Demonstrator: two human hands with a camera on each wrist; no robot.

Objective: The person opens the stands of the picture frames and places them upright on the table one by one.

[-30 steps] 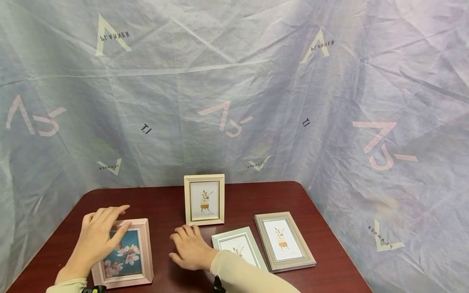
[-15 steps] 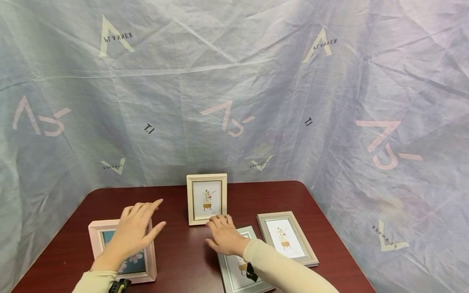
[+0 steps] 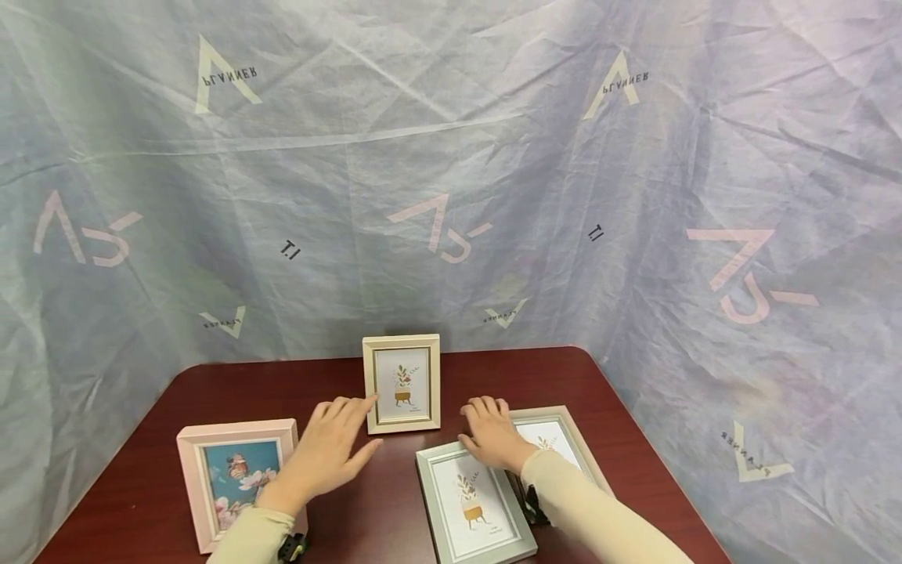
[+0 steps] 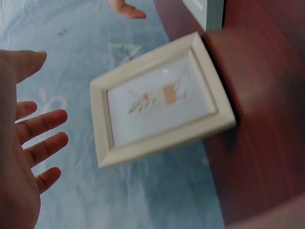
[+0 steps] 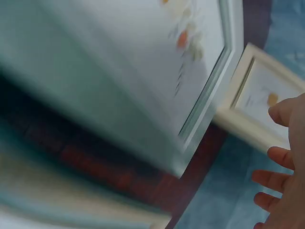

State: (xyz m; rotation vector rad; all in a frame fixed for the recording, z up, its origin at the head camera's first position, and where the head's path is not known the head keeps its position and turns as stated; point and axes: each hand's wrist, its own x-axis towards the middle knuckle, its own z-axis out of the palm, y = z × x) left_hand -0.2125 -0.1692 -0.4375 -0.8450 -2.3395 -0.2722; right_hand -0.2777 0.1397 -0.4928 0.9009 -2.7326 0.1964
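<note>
My left hand [image 3: 324, 450], fingers loosely extended and holding nothing, hovers between a pink picture frame [image 3: 193, 486] and a cream picture frame [image 3: 405, 384]. Both of these frames stand upright; the pink one shows blossoms and is partly covered by my left arm. My right hand [image 3: 496, 435] is over the top ends of two lying frames, a pale grey-green picture frame [image 3: 472, 505] and a beige picture frame [image 3: 581, 442]. Its fingers are relaxed, with nothing in them. In the left wrist view, spread fingers [image 4: 45, 148] are apart from the cream frame.
A dark red tabletop [image 3: 352, 517] with rounded far corners carries the frames. Grey printed cloth [image 3: 451, 196] hangs behind and along both sides. My right sleeve [image 3: 599, 509] covers part of the beige frame.
Both hands have moved right: the left from over the pink frame towards the cream one, the right across the grey-green frame to the beige one. The frames keep their places.
</note>
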